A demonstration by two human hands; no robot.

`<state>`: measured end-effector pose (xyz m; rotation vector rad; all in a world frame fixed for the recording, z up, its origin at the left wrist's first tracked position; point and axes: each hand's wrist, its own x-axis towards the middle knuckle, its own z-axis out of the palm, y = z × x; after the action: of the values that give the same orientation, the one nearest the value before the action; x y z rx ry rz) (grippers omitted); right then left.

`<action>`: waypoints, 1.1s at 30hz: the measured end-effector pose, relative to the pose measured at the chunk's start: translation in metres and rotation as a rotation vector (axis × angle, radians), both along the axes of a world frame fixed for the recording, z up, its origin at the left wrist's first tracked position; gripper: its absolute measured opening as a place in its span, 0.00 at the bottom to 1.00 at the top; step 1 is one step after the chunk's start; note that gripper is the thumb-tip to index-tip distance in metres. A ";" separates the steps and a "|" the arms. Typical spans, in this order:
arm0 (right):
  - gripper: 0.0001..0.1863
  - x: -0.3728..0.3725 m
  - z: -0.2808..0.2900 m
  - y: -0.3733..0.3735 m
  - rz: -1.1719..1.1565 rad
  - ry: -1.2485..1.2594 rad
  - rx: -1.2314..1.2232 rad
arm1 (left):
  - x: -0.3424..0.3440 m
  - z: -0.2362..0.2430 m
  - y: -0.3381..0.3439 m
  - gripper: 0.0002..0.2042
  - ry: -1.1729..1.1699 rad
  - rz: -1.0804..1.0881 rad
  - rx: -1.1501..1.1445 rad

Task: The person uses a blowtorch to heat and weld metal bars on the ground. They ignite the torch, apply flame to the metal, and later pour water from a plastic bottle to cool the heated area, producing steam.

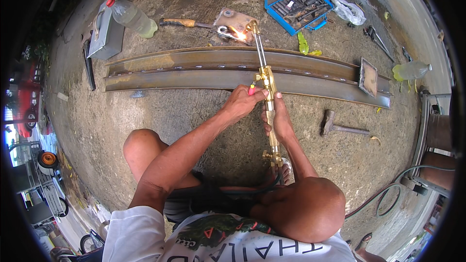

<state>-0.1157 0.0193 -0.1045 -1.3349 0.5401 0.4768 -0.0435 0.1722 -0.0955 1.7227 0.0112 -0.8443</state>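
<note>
My right hand is wrapped round the handle of a brass cutting torch, which points away from me. My left hand is closed on a small pink lighter, its fingers against the torch beside the valve. A bright flame burns at the torch head, over a rusty steel plate on the ground. Beneath the torch, two long steel beams lie side by side, running left to right.
Left stand a grey metal box and a bottle of liquid. A wooden-handled tool touches the plate. Right are a blue socket case, a hammer, a square plate on the beams, another bottle and a hose.
</note>
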 end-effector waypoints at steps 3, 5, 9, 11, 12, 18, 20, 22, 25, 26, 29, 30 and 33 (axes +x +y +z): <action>0.40 -0.001 -0.001 -0.001 -0.001 -0.009 0.005 | -0.001 0.003 -0.001 0.22 0.003 0.005 -0.002; 0.41 -0.001 -0.002 -0.002 -0.002 -0.004 0.003 | -0.001 0.004 -0.001 0.22 0.005 0.007 -0.006; 0.41 0.000 -0.002 0.000 0.000 0.002 0.005 | 0.000 -0.001 0.000 0.22 0.003 0.016 -0.012; 0.41 -0.001 -0.002 0.000 0.001 -0.004 0.006 | 0.000 -0.002 0.000 0.22 0.001 0.022 -0.025; 0.41 -0.001 -0.002 -0.001 0.001 -0.007 0.006 | -0.001 -0.002 0.000 0.22 0.001 0.024 -0.037; 0.41 0.000 0.001 -0.001 -0.002 0.003 -0.005 | 0.000 -0.001 -0.001 0.22 0.017 0.024 -0.035; 0.41 0.000 -0.001 -0.001 0.003 -0.005 -0.008 | 0.000 -0.004 -0.001 0.22 0.018 0.018 -0.026; 0.41 0.000 -0.002 -0.001 0.006 -0.008 -0.009 | 0.001 -0.007 0.000 0.22 0.018 0.012 -0.015; 0.41 0.000 -0.001 -0.001 0.003 0.000 -0.013 | 0.001 -0.007 0.000 0.22 0.014 0.015 -0.015; 0.41 0.000 -0.001 -0.001 0.003 -0.001 -0.013 | 0.000 -0.006 0.000 0.22 0.012 0.016 -0.018; 0.41 0.000 -0.001 -0.001 0.002 0.004 -0.012 | 0.000 -0.005 0.000 0.22 0.006 0.019 -0.023; 0.41 0.000 -0.002 0.000 0.001 0.007 -0.012 | 0.000 -0.005 0.000 0.22 0.005 0.019 -0.024; 0.41 -0.001 -0.001 -0.001 0.002 0.003 -0.013 | -0.001 -0.002 -0.001 0.22 0.008 0.016 -0.029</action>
<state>-0.1165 0.0183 -0.1056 -1.3470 0.5452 0.4777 -0.0441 0.1717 -0.0974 1.6899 0.0179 -0.8352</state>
